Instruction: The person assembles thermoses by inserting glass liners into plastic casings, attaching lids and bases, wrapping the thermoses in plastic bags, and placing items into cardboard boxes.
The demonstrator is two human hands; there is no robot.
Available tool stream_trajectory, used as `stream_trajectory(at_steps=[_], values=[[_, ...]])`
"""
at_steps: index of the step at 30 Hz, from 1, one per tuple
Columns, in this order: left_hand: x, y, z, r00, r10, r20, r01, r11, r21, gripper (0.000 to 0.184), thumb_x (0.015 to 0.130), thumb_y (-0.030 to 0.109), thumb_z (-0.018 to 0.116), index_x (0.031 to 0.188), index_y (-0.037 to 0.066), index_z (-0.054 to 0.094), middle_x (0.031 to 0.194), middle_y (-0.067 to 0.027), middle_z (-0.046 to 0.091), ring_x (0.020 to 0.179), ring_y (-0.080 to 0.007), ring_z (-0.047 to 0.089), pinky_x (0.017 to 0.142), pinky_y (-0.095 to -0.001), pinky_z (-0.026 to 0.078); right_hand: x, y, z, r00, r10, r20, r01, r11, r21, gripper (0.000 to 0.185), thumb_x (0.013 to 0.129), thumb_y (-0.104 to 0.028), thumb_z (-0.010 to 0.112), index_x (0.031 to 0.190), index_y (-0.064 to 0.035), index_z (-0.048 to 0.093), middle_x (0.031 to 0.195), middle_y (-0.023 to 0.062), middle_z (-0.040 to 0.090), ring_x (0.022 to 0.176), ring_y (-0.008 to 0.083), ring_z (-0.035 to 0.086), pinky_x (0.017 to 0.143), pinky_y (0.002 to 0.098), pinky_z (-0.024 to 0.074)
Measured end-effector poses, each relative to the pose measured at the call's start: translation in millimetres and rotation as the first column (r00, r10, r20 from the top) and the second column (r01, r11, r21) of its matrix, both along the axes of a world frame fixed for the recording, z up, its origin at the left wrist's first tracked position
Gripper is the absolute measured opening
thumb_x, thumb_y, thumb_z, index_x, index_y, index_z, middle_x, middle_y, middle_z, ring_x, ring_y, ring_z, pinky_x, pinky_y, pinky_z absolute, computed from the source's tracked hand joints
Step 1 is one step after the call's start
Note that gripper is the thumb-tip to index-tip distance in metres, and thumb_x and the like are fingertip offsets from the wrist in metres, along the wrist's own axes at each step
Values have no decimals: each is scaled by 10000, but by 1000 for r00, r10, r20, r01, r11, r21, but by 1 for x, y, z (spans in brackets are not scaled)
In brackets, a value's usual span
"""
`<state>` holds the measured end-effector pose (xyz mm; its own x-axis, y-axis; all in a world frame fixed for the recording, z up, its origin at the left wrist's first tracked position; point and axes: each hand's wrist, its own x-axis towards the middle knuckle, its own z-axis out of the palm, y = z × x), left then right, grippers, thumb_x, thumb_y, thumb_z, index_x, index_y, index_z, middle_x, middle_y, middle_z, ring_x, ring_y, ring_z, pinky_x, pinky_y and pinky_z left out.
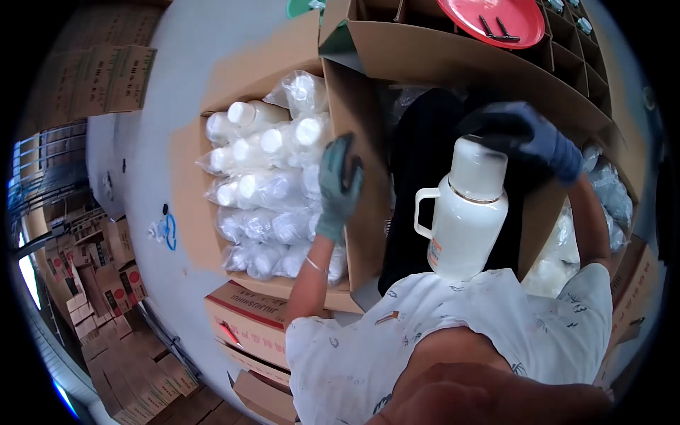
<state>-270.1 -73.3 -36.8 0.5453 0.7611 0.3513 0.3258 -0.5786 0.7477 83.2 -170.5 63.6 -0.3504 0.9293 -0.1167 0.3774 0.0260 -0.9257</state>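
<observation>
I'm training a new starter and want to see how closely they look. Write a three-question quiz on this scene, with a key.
1. Which of the person's hands is nearer the cap of the white jug?
2. True or false: the red dish has nothing in it.
3. Fill in the missing word: the white items in the open carton nearest the left hand are wrapped in clear ____.

Key:
1. The right hand.
2. False; dark pieces lie in it.
3. Plastic.
</observation>
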Motion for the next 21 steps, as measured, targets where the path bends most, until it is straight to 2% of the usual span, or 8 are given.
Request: stream_trajectory(at_steps=[1,4,9,11,14,17,20,21], values=[[6,20,-18,995,83,-62,-85,996,-37,406,892,55,582,1281,-27,502,1258,-178,565,1151,-248,544,913,-314,468,9,-2,-17,976,-207,-65,208,978,9,444,861,-252,652,1223,-8,571,1076,109,662,955,183,630,853,329,507],[23,72,-151,996,86,15,-59,787,-614,501,897,161,625,1329,-25,453,1315,-185,522,1201,-247,511,972,-333,432,17,26,-12,843,-510,-170,439,836,-327,433,853,-213,663,1231,-23,571,1042,72,676,916,193,646,835,344,518],[116,84,-203,855,11,-519,-207,924,-321,887,757,545,668,1408,23,366,1413,-202,417,1293,-337,421,1037,-390,371,11,52,-64,822,-485,299,317,825,469,407,808,-178,690,1172,-17,605,1065,151,664,947,268,653,828,338,504],[129,89,-215,675,15,-737,-86,995,-58,905,702,617,667,1371,54,432,1372,-229,451,1263,-332,457,1016,-408,388,14,57,-68,795,-478,372,308,848,432,393,809,-169,687,1167,-27,609,1055,160,660,950,286,649,836,348,502],[121,136,-195,733,-418,-537,-40,761,-648,704,782,535,644,1267,41,520,1274,-195,542,1187,-306,524,973,-421,428,16,65,-55,856,-452,253,384,881,276,388,807,-162,690,1164,-34,613,1039,158,663,935,286,649,842,363,503],[78,143,-112,973,-114,200,223,680,-699,388,902,363,564,1156,70,585,1120,-92,630,1068,-259,591,899,-395,484,18,67,-56,875,-446,189,410,889,201,403,806,-170,697,1173,-30,605,1040,141,666,934,275,647,856,366,502],[63,165,-37,577,481,660,725,71,-685,267,905,218,585,1137,87,605,1080,-53,644,1073,-256,586,964,-411,459,12,71,-71,873,-463,156,357,822,444,440,794,-172,708,1189,-21,588,1070,133,657,967,267,636,890,354,491],[67,159,-19,554,392,734,706,246,-664,246,923,258,558,1085,81,613,1059,-58,649,1071,-271,586,981,-428,448,5,75,-61,871,-473,136,324,760,563,454,788,-170,713,1195,-18,582,1083,132,653,982,264,631,904,349,486]])
